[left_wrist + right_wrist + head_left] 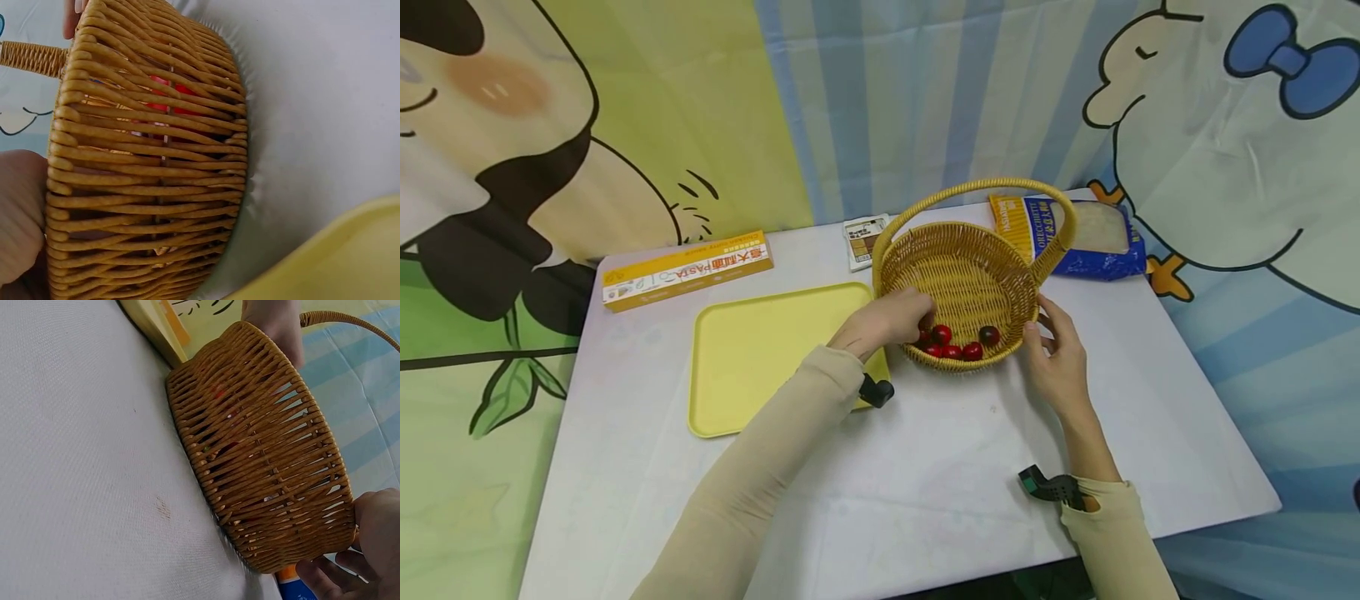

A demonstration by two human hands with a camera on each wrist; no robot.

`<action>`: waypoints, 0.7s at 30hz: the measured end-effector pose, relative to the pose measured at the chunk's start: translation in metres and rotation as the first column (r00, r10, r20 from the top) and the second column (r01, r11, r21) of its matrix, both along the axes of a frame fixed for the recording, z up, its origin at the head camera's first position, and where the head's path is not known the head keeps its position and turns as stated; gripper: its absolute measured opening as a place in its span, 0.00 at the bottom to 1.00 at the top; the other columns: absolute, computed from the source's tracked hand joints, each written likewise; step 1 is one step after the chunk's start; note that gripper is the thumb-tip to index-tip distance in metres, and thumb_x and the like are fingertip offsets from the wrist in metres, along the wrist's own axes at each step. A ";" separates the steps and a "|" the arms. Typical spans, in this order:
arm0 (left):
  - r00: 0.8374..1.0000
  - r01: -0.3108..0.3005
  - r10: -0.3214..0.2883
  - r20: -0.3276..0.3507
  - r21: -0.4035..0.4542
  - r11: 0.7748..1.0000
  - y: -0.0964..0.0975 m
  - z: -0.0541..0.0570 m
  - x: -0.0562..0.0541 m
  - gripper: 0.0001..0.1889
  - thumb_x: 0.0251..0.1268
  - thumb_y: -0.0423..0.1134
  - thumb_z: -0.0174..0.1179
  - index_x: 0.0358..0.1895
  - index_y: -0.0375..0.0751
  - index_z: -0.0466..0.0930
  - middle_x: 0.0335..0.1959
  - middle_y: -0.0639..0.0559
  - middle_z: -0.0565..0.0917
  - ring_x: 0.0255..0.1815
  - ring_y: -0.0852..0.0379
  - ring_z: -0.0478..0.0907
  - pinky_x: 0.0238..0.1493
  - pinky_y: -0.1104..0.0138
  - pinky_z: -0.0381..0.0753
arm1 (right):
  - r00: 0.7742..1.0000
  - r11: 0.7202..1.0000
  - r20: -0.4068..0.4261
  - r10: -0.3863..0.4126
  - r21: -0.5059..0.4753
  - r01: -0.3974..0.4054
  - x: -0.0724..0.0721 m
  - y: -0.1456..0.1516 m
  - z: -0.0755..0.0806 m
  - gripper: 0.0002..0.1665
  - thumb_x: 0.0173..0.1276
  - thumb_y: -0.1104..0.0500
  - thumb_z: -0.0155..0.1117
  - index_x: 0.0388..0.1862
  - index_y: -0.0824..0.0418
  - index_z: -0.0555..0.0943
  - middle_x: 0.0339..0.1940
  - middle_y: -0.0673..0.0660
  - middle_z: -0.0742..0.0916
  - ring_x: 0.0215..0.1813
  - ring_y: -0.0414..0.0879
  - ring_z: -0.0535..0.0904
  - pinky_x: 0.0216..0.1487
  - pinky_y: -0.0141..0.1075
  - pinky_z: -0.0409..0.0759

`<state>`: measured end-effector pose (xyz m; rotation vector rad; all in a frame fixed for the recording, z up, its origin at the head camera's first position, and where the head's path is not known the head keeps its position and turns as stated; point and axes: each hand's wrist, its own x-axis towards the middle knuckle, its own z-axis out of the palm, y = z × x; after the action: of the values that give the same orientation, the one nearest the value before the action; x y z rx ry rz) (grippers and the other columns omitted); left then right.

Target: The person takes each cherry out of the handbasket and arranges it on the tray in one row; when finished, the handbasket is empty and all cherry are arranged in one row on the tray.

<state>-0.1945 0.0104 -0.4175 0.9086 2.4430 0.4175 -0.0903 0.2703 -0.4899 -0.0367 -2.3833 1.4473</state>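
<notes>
A wicker basket (966, 271) with a tall arched handle stands on the white-covered table. Several glossy, round red fruits that look like cherries (972, 351) lie along its near inner side, one of them darker. My left hand (887, 321) reaches over the left rim, fingers bent down beside the fruits; the fingertips are hidden, and I cannot tell whether they hold one. On the opposite side my right hand (1060, 354) grips the rim, thumb toward the front. The right wrist view shows those fingers (322, 578) against the basket's outer wall.
A yellow tray (760, 358) lies left of the basket, beneath my left forearm. Behind it is an orange-and-white pasta box (688, 271). A blue-and-yellow pasta bag (1097, 237) lies behind the basket at right, and a small printed packet (863, 242) at back left.
</notes>
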 end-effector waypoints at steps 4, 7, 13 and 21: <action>1.000 0.008 -0.007 -0.018 0.033 0.999 -0.001 -0.003 -0.001 0.08 0.67 0.27 0.66 0.46 0.40 0.88 0.44 0.49 0.86 0.45 0.55 0.82 0.46 0.66 0.84 | 1.000 1.000 -0.013 0.004 -0.003 -0.004 -0.001 0.000 0.001 0.30 0.81 0.63 0.57 0.80 0.58 0.69 0.77 0.60 0.74 0.73 0.62 0.76 0.54 0.14 0.75; 1.000 0.005 -0.004 -0.015 0.060 0.998 -0.002 -0.004 -0.002 0.07 0.68 0.29 0.67 0.46 0.40 0.88 0.44 0.48 0.87 0.45 0.55 0.83 0.47 0.66 0.85 | 1.000 1.000 -0.018 0.006 -0.008 -0.006 -0.001 -0.001 0.001 0.30 0.80 0.64 0.58 0.79 0.57 0.70 0.77 0.60 0.75 0.72 0.62 0.76 0.54 0.14 0.75; 1.000 -0.002 0.002 -0.003 0.129 0.992 -0.006 -0.007 -0.003 0.08 0.70 0.34 0.69 0.49 0.40 0.89 0.46 0.48 0.88 0.48 0.54 0.84 0.49 0.65 0.85 | 1.000 1.000 0.000 0.010 -0.007 -0.010 0.009 -0.016 0.030 0.29 0.79 0.69 0.56 0.77 0.69 0.69 0.75 0.70 0.74 0.72 0.68 0.75 0.53 0.13 0.75; 0.995 -0.101 0.095 0.035 0.335 0.937 -0.013 -0.014 0.002 0.15 0.69 0.39 0.71 0.56 0.43 0.89 0.52 0.50 0.90 0.52 0.56 0.84 0.53 0.65 0.84 | 1.000 1.000 -0.007 0.011 -0.006 -0.011 0.010 -0.017 0.033 0.28 0.80 0.68 0.54 0.77 0.70 0.68 0.74 0.75 0.72 0.71 0.74 0.73 0.53 0.15 0.76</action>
<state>-0.1922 -0.0025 -0.4317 0.9133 2.4487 0.8975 -0.0801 0.2528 -0.4574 -0.0201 -2.3772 1.4579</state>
